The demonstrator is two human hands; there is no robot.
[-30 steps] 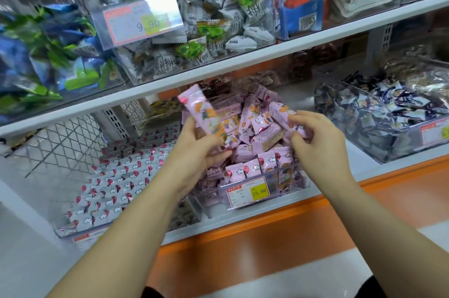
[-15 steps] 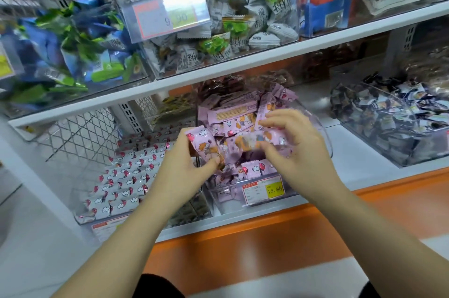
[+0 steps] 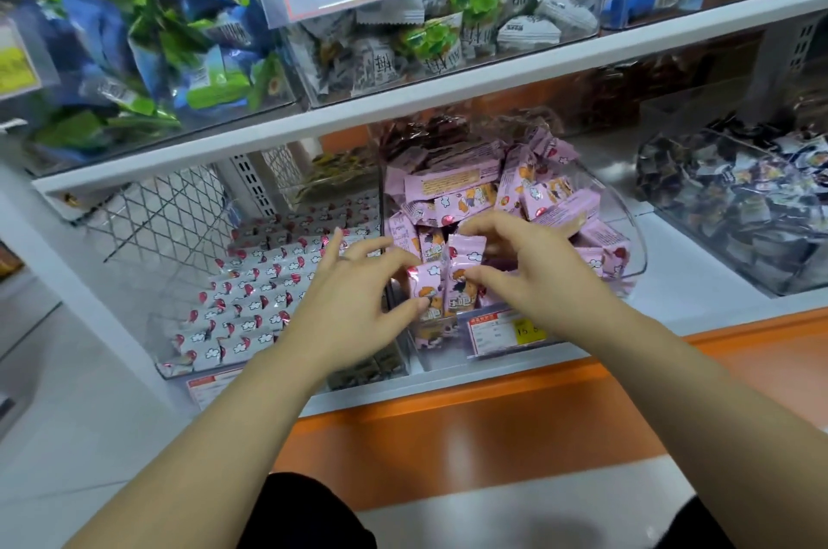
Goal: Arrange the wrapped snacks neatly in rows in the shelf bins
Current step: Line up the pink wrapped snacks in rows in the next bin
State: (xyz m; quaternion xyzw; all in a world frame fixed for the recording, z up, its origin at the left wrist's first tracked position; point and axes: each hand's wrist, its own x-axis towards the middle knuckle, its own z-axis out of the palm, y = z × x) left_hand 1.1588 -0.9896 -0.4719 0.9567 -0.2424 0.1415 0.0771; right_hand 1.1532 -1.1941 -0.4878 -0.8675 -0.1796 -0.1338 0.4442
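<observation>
now: upright packets between two grips, loose pile beyond

roughly, the lower shelf (image 3: 699,279) carries a clear bin (image 3: 629,235) just beyond both grips, its front wall below the fingertips. to the outer side of the left grip (image 3: 358,302), a neighbouring bin holds red-and-white snacks (image 3: 260,297) already lying in tidy rows. past the right grip (image 3: 537,275), the pink snacks (image 3: 452,185) lie heaped at all angles, some flat, some leaning.

between the two grips, at the front of the clear bin, two pink packets stand on end, side by side and touching, long axes close to vertical. the left grip pinches the first packet (image 3: 425,288) between thumb and forefinger, its other fingers fanned out and free. the right grip curls over the top of the second packet (image 3: 463,261), thumb pressed to its near face; how firmly it holds is hard to tell.

judging from this, a front row is being started. the coming move seems to turn on keeping both long axes upright and parallel while they are pressed against the front wall. the next packet will likely come from the heap directly beyond the right grip, which is nearer to it. a packet let go early may tip back into the pile.
</observation>
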